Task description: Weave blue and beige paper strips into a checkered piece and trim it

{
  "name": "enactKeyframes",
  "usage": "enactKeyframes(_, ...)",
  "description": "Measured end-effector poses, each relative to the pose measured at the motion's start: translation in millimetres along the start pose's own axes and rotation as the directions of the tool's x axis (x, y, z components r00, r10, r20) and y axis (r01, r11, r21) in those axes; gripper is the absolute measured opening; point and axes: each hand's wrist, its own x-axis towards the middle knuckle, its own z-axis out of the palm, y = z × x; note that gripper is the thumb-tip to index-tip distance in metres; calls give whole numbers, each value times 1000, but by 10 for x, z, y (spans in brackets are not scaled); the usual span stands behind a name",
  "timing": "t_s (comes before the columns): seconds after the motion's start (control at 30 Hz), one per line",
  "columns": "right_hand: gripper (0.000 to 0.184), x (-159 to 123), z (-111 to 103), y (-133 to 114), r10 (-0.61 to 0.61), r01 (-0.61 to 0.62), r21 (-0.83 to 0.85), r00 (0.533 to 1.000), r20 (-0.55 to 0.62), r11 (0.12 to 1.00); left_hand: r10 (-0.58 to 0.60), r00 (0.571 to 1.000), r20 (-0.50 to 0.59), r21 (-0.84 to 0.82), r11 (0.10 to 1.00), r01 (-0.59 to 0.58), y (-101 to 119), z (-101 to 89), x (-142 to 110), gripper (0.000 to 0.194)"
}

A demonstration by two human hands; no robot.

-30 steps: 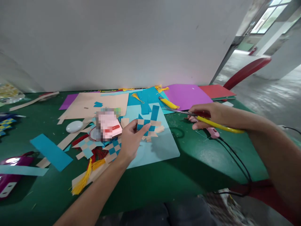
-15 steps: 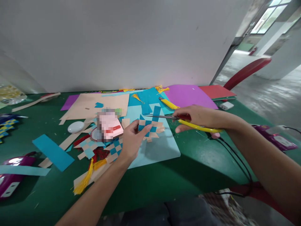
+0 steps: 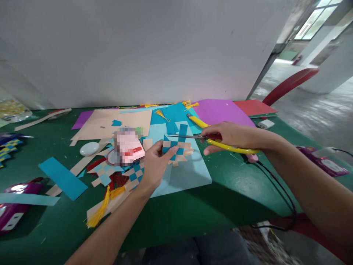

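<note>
Holding a small woven square of blue and tan paper strips (image 3: 175,148) at the frame's centre, with yellow-handled scissors (image 3: 217,141) beside it.

Left hand (image 3: 154,165) pinches the woven piece's left edge above a pale blue sheet (image 3: 187,175) on the green desk (image 3: 237,191). Right hand (image 3: 231,136) grips the scissors' handles, blades pointing left, tips over the piece's upper edge.

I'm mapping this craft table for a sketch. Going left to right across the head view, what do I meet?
Blue paper strip → white oval object → left hand → blue-and-tan woven paper square → right hand holding yellow-handled scissors → red paper sheet.
</note>
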Motion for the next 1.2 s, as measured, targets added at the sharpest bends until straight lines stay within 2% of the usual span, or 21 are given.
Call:
enactKeyframes(0.23, 51, -2, -7, -13, 0, 0, -17, 1000, -12, 1000, 11, 1000, -3, 34, 999, -11, -1, -5, 6, 20)
enactKeyframes(0.5, 48, 16, 8, 22, 19, -26, -67, 995, -99, 997, -11, 1000, -29, -11, 1000, 11, 25, 20, 8, 19)
enactKeyframes(0.7, 63, -85, 43, 128, 82, -87, -22, 980, -183, 996, -10, 1000, -16, -82, 997, 9, 19, 20, 30, 20)
enactKeyframes(0.8, 54, -187, 206, 216, 127, -135, -32, 974, -186, 990, -49, 998, -41, -132, 990, 43, -2, 6, 64, 21)
enactKeyframes(0.9, 38, -333, 498, 256, 171, -192, -99, 967, -190, 976, -76, 990, -121, -164, 985, 56, -55, -33, 117, 22)
enactKeyframes(1.0, 19, -509, 819, 264, 190, -195, -44, 977, -99, 980, -149, 979, -137, -276, 955, 107, -109, -75, 169, 24)
enactKeyframes(1.1, 28, -672, 1053, 296, 241, -250, -60, 962, -129, 966, -210, 975, -79, -356, 919, 169, -117, -81, 195, 27)
enactKeyframes(1.2, 38, -799, 1166, 348, 268, -289, -108, 947, -176, 951, -220, 974, -47, -354, 916, 189, -92, -55, 191, 27)
